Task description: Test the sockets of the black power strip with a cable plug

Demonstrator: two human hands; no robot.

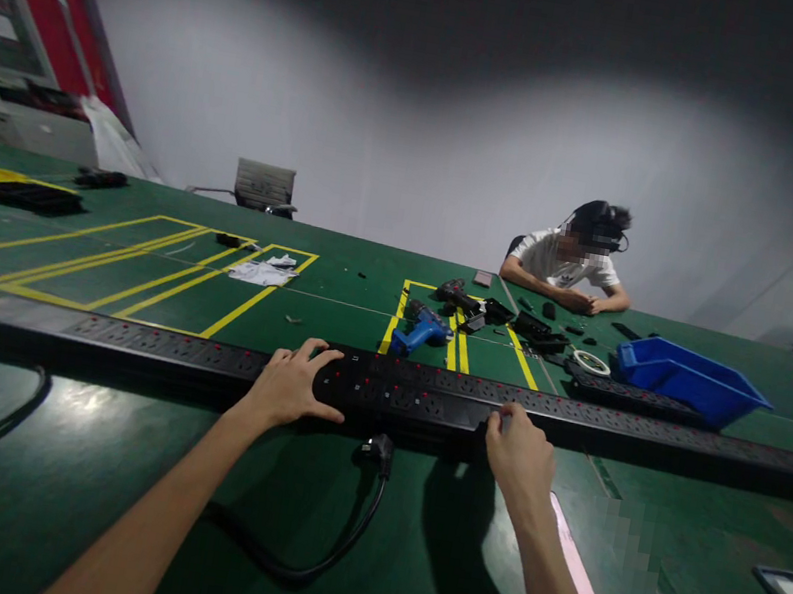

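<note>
Long black power strips with rows of sockets and small red lights lie across the table. My left hand (pixel 286 385) straddles the nearer power strip (pixel 152 344), its thumb on the near side and its fingers over the top. At the right end of that strip my right hand (pixel 519 449) grips with curled fingers. Another long power strip (pixel 677 440) runs behind it to the right edge of the view. In front of the strips, between my forearms, a black plug (pixel 380 451) on a curved black cord (pixel 300 575) rests on the table.
Beyond the strips are a blue power drill (pixel 421 330), black parts (pixel 539 331), a tape roll (pixel 590 363) and a blue bin (pixel 691 380). A co-worker (pixel 575 256) sits across the green table. A pink strip (pixel 586 592) lies beside my right forearm.
</note>
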